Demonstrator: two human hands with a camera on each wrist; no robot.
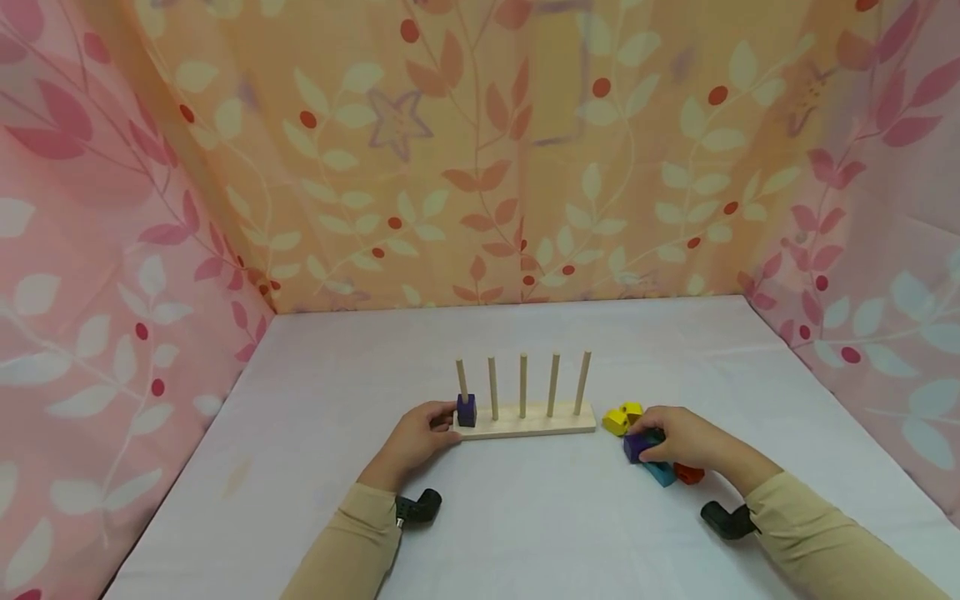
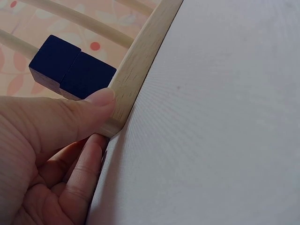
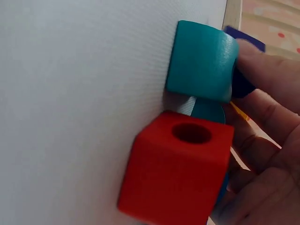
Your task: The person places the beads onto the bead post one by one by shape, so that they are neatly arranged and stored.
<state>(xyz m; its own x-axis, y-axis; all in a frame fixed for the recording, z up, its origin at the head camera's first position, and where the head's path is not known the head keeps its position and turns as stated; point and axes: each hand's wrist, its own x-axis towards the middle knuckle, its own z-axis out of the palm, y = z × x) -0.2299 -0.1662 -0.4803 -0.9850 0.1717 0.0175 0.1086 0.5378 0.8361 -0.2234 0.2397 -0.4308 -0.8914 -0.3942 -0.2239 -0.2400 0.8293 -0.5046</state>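
Note:
A wooden peg stand [image 1: 525, 428] with several upright pegs lies on the white cloth. Two dark purple blocks [image 2: 72, 68] are stacked on its leftmost peg. My left hand [image 1: 417, 438] grips the stand's left end, thumb on the front edge of the base. To the right of the stand, my right hand [image 1: 684, 437] pinches a purple block [image 1: 634, 447] between thumb and fingers. Close under and beside that hand lie a teal block [image 3: 204, 61] with a curved face and a red block [image 3: 176, 171] with a round hole. My right fingers partly hide this group.
Yellow blocks [image 1: 617, 422] lie between the stand's right end and my right hand. The white-covered table [image 1: 337, 358] meets floral curtains [image 1: 480, 167] at the back and both sides. Black wrist cameras [image 1: 726, 521] stick out from both sleeves.

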